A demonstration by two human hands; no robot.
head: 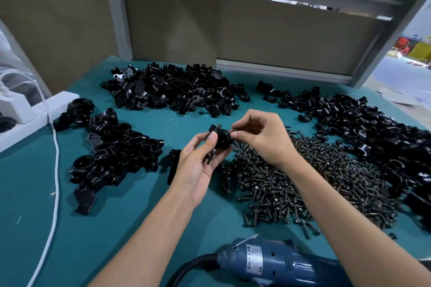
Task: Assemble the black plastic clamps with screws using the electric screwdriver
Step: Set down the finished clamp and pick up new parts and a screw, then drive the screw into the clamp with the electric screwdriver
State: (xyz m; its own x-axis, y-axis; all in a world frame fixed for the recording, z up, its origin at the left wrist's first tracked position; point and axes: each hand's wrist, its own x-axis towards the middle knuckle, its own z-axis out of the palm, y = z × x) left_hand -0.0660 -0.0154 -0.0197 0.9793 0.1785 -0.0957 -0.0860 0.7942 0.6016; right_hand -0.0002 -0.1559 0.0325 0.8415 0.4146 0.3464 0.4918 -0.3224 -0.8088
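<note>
A black plastic clamp (221, 139) sits at the centre of the frame, above a teal work table (93, 228), gripped between the thumb and curled fingers of a person's left hand (200, 165). The right hand (261, 137) pinches a small screw (234, 134) at the clamp's right edge. Just below and to the right of the hands lies a broad heap of dark screws (291, 182). Loose black clamp parts are piled at upper centre (172, 91) and along the right side (373, 130), and a cluster of joined clamps (109, 147) lies at left. A blue electric screwdriver (279, 263) rests on the table at the bottom edge, untouched, beside the right forearm. A white power strip (35, 114) and white cable (54, 170) occupy the left edge; brown panels (163, 7) stand behind.
</note>
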